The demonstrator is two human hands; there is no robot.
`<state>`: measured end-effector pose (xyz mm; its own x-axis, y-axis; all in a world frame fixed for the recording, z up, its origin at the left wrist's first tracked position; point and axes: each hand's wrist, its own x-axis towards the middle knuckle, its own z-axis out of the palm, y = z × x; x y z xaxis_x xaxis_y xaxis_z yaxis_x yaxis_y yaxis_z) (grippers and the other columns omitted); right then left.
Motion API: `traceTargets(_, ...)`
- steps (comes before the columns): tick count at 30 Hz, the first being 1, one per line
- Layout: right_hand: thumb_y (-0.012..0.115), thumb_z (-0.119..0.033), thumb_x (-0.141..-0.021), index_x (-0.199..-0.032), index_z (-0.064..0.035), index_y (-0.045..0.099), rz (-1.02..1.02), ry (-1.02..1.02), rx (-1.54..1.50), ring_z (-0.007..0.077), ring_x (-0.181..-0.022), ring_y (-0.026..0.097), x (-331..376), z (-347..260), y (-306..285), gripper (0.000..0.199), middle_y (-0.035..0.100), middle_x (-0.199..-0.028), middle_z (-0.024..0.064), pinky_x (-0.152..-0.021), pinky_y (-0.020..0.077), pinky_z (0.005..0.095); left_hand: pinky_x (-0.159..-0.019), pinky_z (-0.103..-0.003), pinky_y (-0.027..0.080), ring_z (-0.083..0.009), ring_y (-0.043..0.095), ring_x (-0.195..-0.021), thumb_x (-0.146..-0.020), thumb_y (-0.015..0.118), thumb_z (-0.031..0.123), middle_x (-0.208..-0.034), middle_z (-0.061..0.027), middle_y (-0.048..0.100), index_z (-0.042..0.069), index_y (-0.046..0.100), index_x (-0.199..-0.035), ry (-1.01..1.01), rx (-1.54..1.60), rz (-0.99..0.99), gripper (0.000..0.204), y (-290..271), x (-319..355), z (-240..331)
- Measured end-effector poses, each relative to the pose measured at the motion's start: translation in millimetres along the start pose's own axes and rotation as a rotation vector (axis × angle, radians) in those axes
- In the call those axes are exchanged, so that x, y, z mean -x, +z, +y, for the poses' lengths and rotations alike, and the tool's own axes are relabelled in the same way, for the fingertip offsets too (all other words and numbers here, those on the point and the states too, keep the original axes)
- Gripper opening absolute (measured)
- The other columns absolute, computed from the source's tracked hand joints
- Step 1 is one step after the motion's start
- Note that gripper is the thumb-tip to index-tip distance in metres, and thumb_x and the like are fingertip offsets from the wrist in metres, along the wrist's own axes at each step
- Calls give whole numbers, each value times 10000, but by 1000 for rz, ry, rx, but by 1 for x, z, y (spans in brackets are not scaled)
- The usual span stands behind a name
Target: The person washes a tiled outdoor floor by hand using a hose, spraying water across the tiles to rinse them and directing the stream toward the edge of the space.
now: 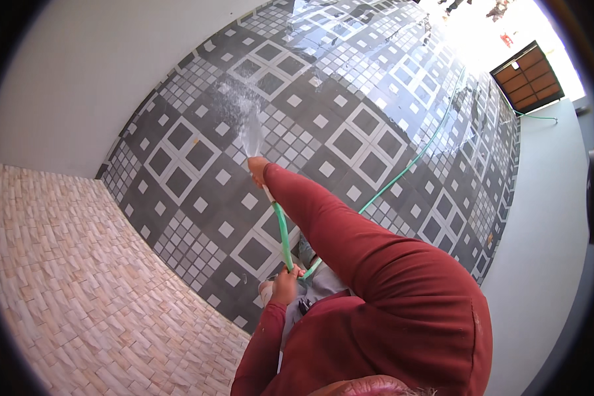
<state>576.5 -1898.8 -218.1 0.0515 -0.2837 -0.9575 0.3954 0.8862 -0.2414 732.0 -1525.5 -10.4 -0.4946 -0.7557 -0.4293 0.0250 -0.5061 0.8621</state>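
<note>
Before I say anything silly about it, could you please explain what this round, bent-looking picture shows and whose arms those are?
There is no machine here. The picture comes from a wide fisheye camera worn on a person's head, looking down, so straight lines curve near the rim. The arms in dark red sleeves belong to that person.

The right hand is stretched out forward and grips the end of a green hose, from which a spray of water shoots onto the tiled floor. The left hand, close to the body, holds the same hose lower down. The rest of the hose trails away across the floor to the upper right.

The floor has grey, black and white square patterns and looks wet and shiny further off. A pale brick-patterned wall stands on the left, and a brown wooden gate at the upper right.
</note>
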Motion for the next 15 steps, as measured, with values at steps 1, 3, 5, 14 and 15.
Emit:
traceTargets(1,475,-427,-859,-735,-126,503,15,28,-17,210,-490,462,-11,-9,-14,326,465,-565,53,-469,369,413,-836,-288,453,-136,575,-873,-1002,444,278,-859,-47,580,14,522,-956,-17,-13,0,279,-4,-6,-4)
traceTargets(3,446,-406,-866,-702,-110,462,59,68,-66,199,-390,362,-20,-19,-53,339,420,-525,53,-381,291,390,-820,-284,456,-128,573,-863,-1003,442,282,-854,-48,587,14,531,-961,-45,-40,-26,286,-7,-19,-8)
traceTargets(5,417,-357,-866,-697,-99,450,42,-19,-216,191,-400,375,-8,-6,-75,310,411,-520,57,-385,299,377,-799,-278,460,-123,573,-833,-997,454,291,-839,-44,601,6,538,-948,-98,-122,-23,301,-11,-26,9)
traceTargets(14,393,-379,-854,-630,-132,352,391,-158,-460,140,-365,313,167,-9,-132,336,312,-485,6,-353,237,293,-715,-299,455,-167,593,-757,-980,462,311,-794,-70,621,25,541,-931,-155,-426,-238,301,-61,-62,34)
traceTargets(15,391,-387,-854,-622,-137,340,414,-153,-536,131,-359,299,172,-7,-142,345,302,-484,-3,-349,226,284,-711,-306,456,-179,595,-749,-977,463,315,-789,-77,621,25,540,-931,-160,-488,-273,304,-69,-67,39)
